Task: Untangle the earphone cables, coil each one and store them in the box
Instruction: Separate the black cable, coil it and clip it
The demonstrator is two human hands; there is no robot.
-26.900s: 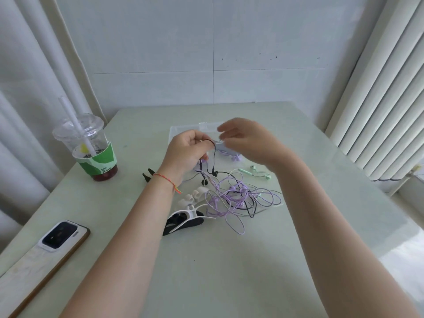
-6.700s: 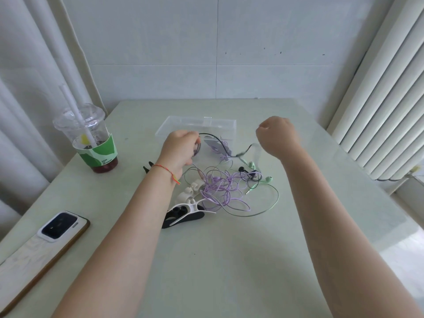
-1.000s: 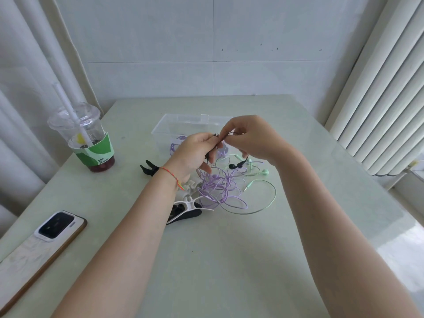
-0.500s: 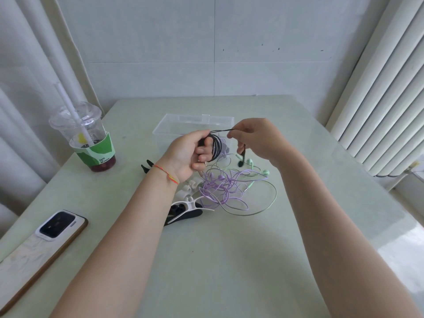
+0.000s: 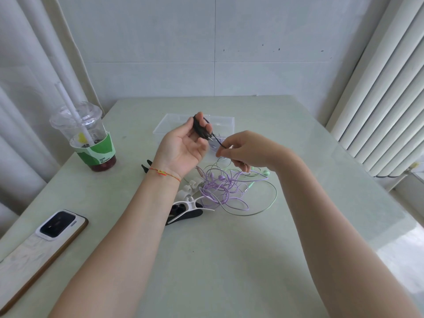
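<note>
1. The black cable (image 5: 200, 129) is wound round the fingers of the left hand (image 5: 183, 146), above the clear box (image 5: 226, 121); its loose end is pinched by the right hand (image 5: 246, 150).
2. The coil could be sprung apart if tension is lost.
3. The purple cable (image 5: 220, 191) and green cable (image 5: 263, 207), left tangled on the table (image 5: 229, 260), could be snagged by the trailing end.
</note>
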